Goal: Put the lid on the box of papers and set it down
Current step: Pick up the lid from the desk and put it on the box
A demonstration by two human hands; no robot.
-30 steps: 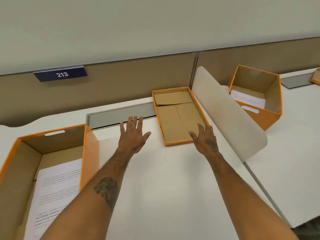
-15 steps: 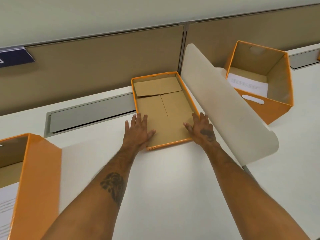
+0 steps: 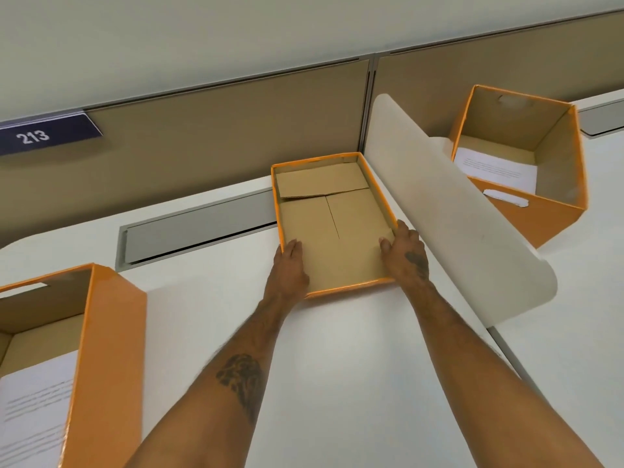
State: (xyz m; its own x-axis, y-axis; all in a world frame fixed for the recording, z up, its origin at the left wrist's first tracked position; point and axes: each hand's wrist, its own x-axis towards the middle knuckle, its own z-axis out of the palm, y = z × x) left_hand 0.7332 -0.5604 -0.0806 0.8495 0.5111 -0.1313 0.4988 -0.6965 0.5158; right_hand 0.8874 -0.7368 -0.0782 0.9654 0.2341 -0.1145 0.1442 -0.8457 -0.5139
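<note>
An orange lid lies upside down on the white desk, its brown cardboard inside facing up. My left hand grips its near left edge, thumb inside the rim. My right hand grips its near right edge in the same way. An open orange box with printed papers inside stands at the near left, partly cut off by the frame.
A curved white divider rises just right of the lid. Beyond it stands a second open orange box holding papers. A tan partition with a "213" sign runs along the back, and a grey cable slot sits left of the lid.
Both hands reached forward from the desk surface and closed on the lid's near side edges. The view shifted, bringing the left box further into frame.
</note>
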